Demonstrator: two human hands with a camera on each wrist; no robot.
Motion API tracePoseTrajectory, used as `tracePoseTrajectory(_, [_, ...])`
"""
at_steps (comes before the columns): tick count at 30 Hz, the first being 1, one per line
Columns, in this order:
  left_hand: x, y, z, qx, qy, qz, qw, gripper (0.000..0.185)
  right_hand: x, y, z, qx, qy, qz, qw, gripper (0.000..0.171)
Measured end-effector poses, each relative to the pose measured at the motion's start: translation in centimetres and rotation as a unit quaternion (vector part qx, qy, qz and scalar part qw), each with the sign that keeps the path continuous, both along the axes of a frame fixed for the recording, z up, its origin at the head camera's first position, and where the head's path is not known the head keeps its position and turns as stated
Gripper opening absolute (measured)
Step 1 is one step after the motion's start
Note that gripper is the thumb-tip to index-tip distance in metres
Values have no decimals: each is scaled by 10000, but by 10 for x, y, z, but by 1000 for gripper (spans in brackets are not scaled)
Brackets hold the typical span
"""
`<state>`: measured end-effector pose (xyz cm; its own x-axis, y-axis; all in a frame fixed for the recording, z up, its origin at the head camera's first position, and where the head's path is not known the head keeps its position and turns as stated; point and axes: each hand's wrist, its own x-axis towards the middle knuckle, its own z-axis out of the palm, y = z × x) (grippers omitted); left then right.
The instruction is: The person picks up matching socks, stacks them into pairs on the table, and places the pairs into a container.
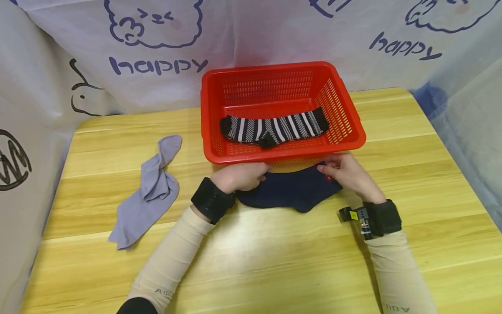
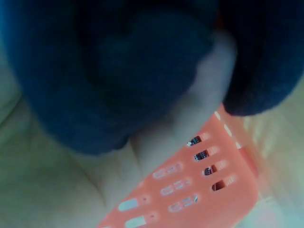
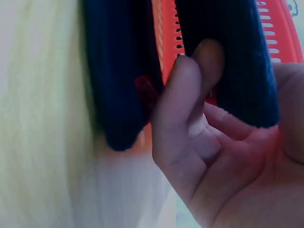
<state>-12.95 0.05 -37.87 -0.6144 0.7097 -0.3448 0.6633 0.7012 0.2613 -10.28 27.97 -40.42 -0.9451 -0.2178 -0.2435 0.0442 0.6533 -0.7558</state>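
Both hands hold a dark navy sock [image 1: 292, 189] stretched sideways just in front of the red basket. The left hand [image 1: 241, 175] grips its left end, with the fingers curled over the upper edge. At the other end, the right hand [image 1: 347, 172] pinches the upper corner between thumb and fingers, beside a small red mark. In the right wrist view the navy sock [image 3: 116, 71] hangs in two dark layers around the pinching fingers [image 3: 178, 95]. Dark fabric fills much of the left wrist view and hides part of the left hand [image 2: 180, 114].
The red basket [image 1: 282, 155] stands at the back of the wooden table [image 1: 274, 270]. A black-and-white striped pair of socks [image 1: 274, 126] lies inside it. Grey socks [image 1: 147, 196] lie crumpled on the table at left. A white printed cloth [image 1: 255, 35] hangs behind the basket.
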Motion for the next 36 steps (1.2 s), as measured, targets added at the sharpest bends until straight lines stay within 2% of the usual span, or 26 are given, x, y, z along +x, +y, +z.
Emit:
tracePoseTrajectory(6, [0, 1, -1, -65, -174, 11, 9998, 6, 0, -1, -3, 210, 117, -125, 9996, 23])
tracePoseTrajectory(17, [0, 1, -2, -40, -155, 74, 9998, 6, -2, -3, -7, 557, 420, -282, 9972, 21])
tracePoseTrajectory(26, [4, 3, -2, 89, 376, 73, 9992, 3, -2, -1, -9, 710, 321, -270, 9966, 19])
tracePoseTrajectory(30, [7, 5, -2, 233, 650, 27, 9976, 12, -2, -1, -9, 769, 320, -258, 9962, 19])
tracePoseTrajectory(36, [15, 11, 4, 471, 591, -144, 9970, 16, -1, -3, -3, 899, 428, -343, 9944, 23])
